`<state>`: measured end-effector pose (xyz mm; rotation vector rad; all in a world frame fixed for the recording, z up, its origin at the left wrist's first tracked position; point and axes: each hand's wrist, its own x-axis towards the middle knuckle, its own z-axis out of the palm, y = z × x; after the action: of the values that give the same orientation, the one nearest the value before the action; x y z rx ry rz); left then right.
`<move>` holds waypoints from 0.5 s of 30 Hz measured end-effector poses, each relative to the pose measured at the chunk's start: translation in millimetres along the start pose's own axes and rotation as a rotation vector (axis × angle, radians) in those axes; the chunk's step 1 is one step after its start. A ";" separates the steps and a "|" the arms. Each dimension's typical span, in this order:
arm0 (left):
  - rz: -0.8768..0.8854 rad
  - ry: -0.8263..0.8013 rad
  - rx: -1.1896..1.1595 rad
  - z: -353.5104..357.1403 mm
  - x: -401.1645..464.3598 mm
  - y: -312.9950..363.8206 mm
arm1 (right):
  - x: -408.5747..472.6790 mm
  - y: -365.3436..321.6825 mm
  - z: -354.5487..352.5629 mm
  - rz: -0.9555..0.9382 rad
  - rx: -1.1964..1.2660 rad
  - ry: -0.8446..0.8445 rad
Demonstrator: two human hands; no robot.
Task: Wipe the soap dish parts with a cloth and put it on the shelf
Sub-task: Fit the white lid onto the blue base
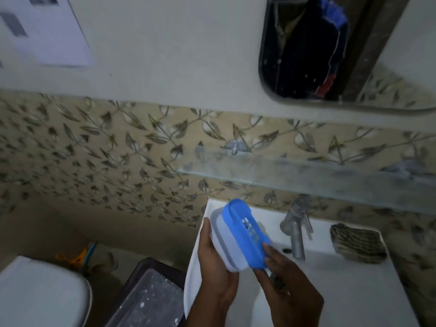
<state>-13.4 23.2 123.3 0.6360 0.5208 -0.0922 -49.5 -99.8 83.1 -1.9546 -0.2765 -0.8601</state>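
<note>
Head view: soap dish, blue slotted tray on a white base, is held tilted over the white sink, below the glass shelf and leaf-patterned tiles. Left hand cups the base; right hand fingers press the blue end.

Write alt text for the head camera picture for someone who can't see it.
Two hands, left hand and right hand, hold a blue and white soap dish over a white sink. A cloth lies beside the tap, below a glass shelf.
</note>
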 end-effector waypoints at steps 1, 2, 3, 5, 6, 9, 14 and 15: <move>0.034 -0.048 0.027 5.5 -8.3 3.4 | 7.9 -9.0 -10.3 -0.089 -0.046 -0.037; 0.060 -0.091 0.031 12.3 -20.9 7.2 | 15.0 -21.1 -20.2 -0.151 -0.075 -0.067; 0.053 -0.152 0.006 18.5 -25.9 9.2 | 21.2 -30.8 -30.3 -0.172 -0.062 -0.108; 0.024 -0.295 -0.013 38.8 -43.4 14.6 | 28.7 -44.1 -46.6 -0.256 -0.048 -0.176; 0.060 -0.397 -0.052 45.1 -50.2 17.5 | 33.1 -49.3 -53.4 -0.310 -0.070 -0.189; 0.043 -0.323 -0.054 58.7 -64.8 13.9 | 42.5 -63.4 -75.3 -0.413 -0.070 -0.178; 0.092 -0.205 -0.061 77.2 -100.1 16.0 | 63.2 -85.4 -108.0 -0.669 -0.350 -0.081; 0.092 -0.218 -0.065 82.2 -106.1 14.9 | 64.9 -86.7 -112.9 -0.690 -0.356 -0.086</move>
<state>-66.1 -21.1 239.4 0.5778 0.2829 -0.0565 -98.2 -158.8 219.6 -2.2586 -0.9402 -1.3323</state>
